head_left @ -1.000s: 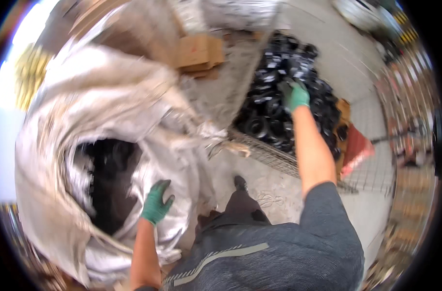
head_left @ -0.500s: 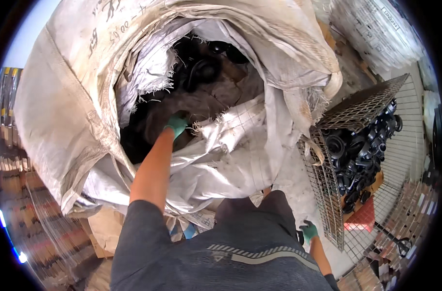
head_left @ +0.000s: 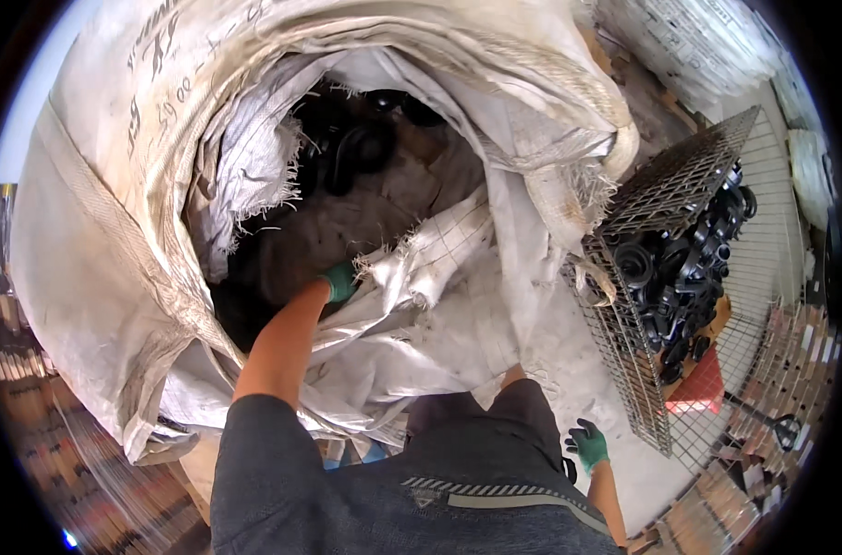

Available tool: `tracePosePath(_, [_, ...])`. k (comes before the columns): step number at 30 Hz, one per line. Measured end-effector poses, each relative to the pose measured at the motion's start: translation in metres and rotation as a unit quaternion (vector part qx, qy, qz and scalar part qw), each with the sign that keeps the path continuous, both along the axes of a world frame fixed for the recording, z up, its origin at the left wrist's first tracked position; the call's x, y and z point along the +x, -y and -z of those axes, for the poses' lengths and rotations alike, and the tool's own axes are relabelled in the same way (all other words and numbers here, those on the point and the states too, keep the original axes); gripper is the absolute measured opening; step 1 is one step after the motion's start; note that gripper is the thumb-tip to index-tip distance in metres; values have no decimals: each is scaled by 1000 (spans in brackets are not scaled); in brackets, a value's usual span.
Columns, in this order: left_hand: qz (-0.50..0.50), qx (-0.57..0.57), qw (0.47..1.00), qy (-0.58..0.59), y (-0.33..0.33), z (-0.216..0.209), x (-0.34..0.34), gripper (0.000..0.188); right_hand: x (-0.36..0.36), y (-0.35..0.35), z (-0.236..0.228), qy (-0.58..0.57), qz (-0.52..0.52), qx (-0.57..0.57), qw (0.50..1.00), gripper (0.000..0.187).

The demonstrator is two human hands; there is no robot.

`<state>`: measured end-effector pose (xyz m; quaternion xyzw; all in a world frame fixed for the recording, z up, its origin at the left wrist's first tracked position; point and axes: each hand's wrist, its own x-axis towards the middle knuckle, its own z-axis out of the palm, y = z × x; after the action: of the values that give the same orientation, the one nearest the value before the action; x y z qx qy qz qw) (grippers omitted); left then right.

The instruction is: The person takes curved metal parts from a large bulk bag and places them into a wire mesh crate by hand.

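My left arm reaches into a big off-white woven bulk bag (head_left: 97, 231), and my gloved left hand (head_left: 340, 281) is down inside it. That green glove is at the frayed edge of a white fabric flap (head_left: 439, 245); its fingers are hidden, so I cannot tell whether they grip anything. Black rounded parts (head_left: 361, 146) lie deeper in the bag, in shadow. Low on the right, my right hand (head_left: 587, 444), also in a green glove, hangs with its fingers apart and nothing in it.
To the right stands a wire mesh cage (head_left: 624, 361) holding many black caster-like parts (head_left: 684, 268) and a red piece (head_left: 698, 387). Wrapped white bundles (head_left: 689, 46) are at the far right. Stacked brown goods (head_left: 69, 416) under clear film line the left side.
My left hand has moved slightly nearer to me, close against the frayed flap. My view has shifted, and the fingers of my right hand now show more clearly spread.
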<state>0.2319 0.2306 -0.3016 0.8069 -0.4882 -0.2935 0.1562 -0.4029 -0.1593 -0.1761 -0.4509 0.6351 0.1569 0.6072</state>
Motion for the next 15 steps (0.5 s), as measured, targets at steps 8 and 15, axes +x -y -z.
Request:
tracePosePath(8, [-338, 24, 940, 26, 95, -271, -58, 31, 30, 51, 60, -7, -327, -130, 936, 37])
tracePosePath(15, [-536, -376, 745, -127, 122, -414, -151, 12, 200, 57, -61, 287, -304, -74, 906, 46])
